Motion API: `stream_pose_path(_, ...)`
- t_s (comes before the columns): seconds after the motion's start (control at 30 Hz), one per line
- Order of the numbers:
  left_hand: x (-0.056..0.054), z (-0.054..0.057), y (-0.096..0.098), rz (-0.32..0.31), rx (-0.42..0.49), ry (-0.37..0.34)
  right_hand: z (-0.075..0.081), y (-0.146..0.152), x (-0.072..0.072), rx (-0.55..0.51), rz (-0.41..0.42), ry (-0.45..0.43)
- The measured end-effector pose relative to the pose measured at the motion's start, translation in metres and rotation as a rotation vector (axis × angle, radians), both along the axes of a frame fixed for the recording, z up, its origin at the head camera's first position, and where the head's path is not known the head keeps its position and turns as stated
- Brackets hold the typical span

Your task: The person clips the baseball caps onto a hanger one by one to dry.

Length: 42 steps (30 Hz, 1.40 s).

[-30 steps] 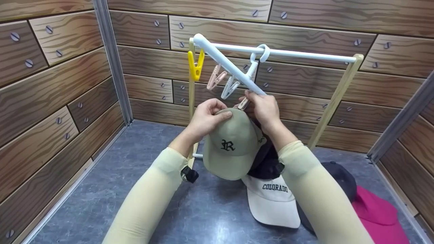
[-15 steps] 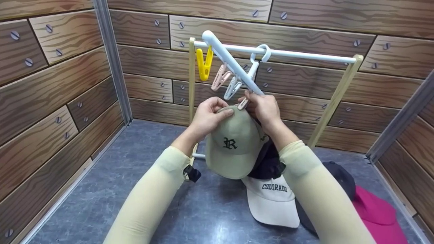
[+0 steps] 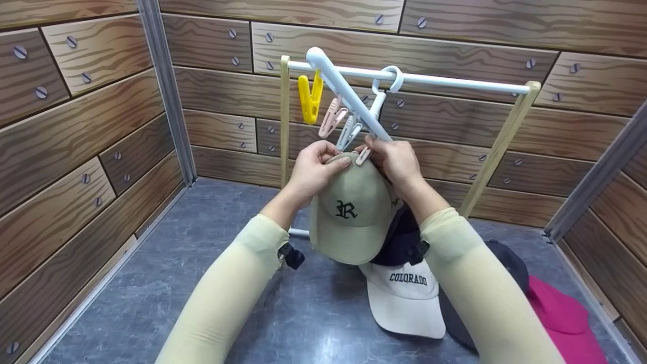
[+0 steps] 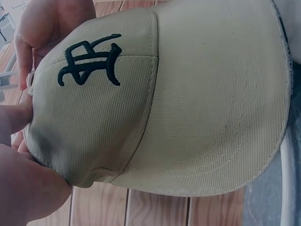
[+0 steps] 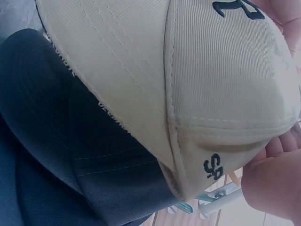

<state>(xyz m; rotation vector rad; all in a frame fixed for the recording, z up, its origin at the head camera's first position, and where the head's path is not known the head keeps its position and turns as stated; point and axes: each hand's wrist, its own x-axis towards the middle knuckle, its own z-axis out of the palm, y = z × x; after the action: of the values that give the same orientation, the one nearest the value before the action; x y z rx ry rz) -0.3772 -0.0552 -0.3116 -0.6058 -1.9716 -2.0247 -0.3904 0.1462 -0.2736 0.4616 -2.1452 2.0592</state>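
A light green baseball cap point(image 3: 351, 225) with a dark letter R hangs in front of me, crown up and brim down. My left hand point(image 3: 312, 169) pinches the top of its crown between thumb and fingers. My right hand point(image 3: 398, 163) grips a pale clothes peg point(image 3: 363, 155) below the white hanger point(image 3: 349, 96), its lower end at the crown. In the right wrist view a dark navy cap point(image 5: 108, 165) is right behind the green one. Yellow point(image 3: 310, 99), pink point(image 3: 332, 119) and light blue point(image 3: 349, 132) pegs dangle from the hanger bar. Some right fingertips are hidden.
The hanger hooks over a white rail point(image 3: 455, 82) on a wooden-legged rack point(image 3: 500, 151). On the grey floor point(image 3: 242, 313) lie a white COLORADO cap point(image 3: 407, 303), a dark cap point(image 3: 508, 263) and a magenta cap point(image 3: 561, 308). Wood-patterned walls enclose the space.
The hanger's near end and its pegs have swung to the right. The green cap and my left hand have shifted slightly right and up, closer to the peg; my right hand has barely moved.
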Motion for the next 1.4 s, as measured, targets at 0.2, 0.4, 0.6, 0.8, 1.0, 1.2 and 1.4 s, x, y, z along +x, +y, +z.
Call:
stream_pose_path(0.2, -0.001, 0.000, 0.005, 0.022, 0.019, -0.007, -0.002, 0.001, 0.000, -0.034, 0.023, -0.005)
stream_pose_path(0.4, -0.001, -0.003, 0.006, 0.040, -0.017, 0.000, -0.009, 0.004, -0.002, -0.011, 0.026, -0.023)
stream_pose_path(0.6, 0.000, -0.004, 0.003, 0.085, -0.099, 0.056, -0.016, 0.005, -0.001, 0.079, -0.014, 0.016)
stream_pose_path(0.8, 0.001, -0.007, 0.000, 0.141, -0.155, 0.084, -0.022, 0.010, -0.001, 0.211, -0.104, 0.085)
stream_pose_path(1.0, 0.000, -0.012, -0.005, 0.177, -0.195, 0.116, -0.030, 0.013, 0.003, 0.292, -0.135, 0.167)
stream_pose_path(1.2, -0.002, -0.019, -0.011, 0.199, -0.193, 0.155, -0.041, 0.014, 0.009, 0.401, -0.179, 0.272)
stream_pose_path(1.4, 0.000, -0.028, -0.014, 0.186, -0.181, 0.153, -0.054, 0.017, 0.018, 0.415, -0.201, 0.370)
